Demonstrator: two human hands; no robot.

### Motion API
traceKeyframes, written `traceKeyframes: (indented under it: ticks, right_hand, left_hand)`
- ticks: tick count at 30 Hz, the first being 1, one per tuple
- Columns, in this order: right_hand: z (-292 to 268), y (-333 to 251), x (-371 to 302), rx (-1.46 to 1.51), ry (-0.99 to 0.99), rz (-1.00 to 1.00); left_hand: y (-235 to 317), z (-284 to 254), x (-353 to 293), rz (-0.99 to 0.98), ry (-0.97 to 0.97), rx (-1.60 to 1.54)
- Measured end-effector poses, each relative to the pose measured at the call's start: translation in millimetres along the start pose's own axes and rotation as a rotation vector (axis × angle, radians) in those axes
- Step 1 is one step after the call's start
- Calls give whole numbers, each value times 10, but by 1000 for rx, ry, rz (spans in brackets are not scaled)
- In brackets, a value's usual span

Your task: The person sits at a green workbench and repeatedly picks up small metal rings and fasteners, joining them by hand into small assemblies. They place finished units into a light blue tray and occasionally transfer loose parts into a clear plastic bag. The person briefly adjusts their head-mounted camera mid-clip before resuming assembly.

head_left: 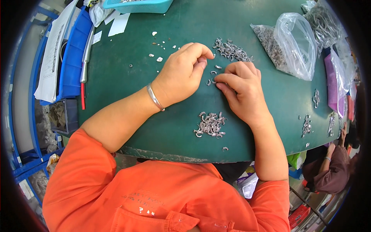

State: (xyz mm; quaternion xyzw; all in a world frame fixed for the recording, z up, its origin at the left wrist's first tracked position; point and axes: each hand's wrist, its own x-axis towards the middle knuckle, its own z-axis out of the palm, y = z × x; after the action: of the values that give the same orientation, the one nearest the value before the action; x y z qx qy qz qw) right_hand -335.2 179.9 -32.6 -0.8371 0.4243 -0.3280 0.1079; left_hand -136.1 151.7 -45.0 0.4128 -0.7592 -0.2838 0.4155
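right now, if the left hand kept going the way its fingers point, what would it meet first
Probably the upper pile of small metal pieces: the left hand points up and right across the green table, fingertips just short of that pile. Depth is hard to judge.

A dark green worktop is scattered with silver-grey metal clips and small white flecks. An orange shirt is worn, with a silver bangle at the wrist. A turquoise basket, blue bins, a red-tipped silver tool, clear plastic bags and a purple packet are seen at the edges.
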Motion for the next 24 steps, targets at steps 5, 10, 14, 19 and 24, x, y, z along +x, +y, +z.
traceKeyframes:
  ticks: [5,10,14,19,24]
  right_hand:
    - [-54,54,-10,101,45,59]
    - [-172,28,-37,459,-177,28]
    - [0,96,8,55,32,-6]
    - [114,78,68,-91,46,2]
    - [-105,74,-2,177,-120,8]
  left_hand:
    - [79,-75,-10,-17,-104,49]
    - [81,-126,-63,159,-326,220]
    - [131,-132,-49,134,-449,11]
    - [155,-148,-20,-57,-390,-81]
    - [101,-109,5,-14,-170,30]
